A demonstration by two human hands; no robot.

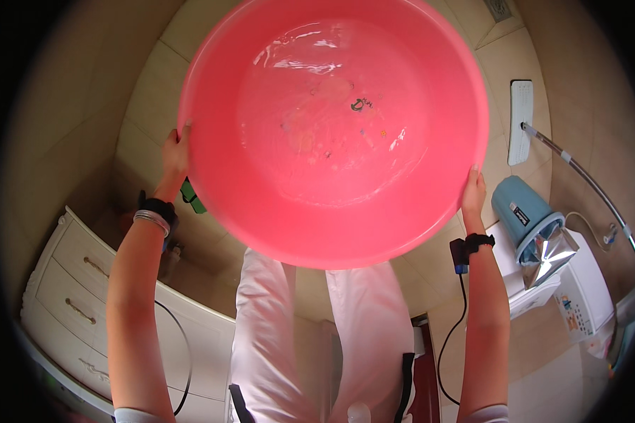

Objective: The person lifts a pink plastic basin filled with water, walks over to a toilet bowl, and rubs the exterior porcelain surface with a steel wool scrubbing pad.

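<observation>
A large round pink basin (317, 236) is held up in front of me over the tiled floor. Ripples and bright reflections inside it look like shallow water, and small dark and coloured marks show on its bottom. My left hand (176, 156) grips the rim at the left, its thumb at the edge and its other fingers mostly hidden. On the opposite side, my right hand (475, 190) is closed on the rim, a little nearer to me. Both arms are stretched forward, and the basin hides much of the floor beyond my legs.
To the left stands a white cabinet (67, 282) with drawers; a green object (192, 197) lies behind my left wrist. At the right are a flat mop (521, 123), a blue bin (522, 204) with a shiny silver sheet (549, 255) at its mouth, and a white fixture (585, 292).
</observation>
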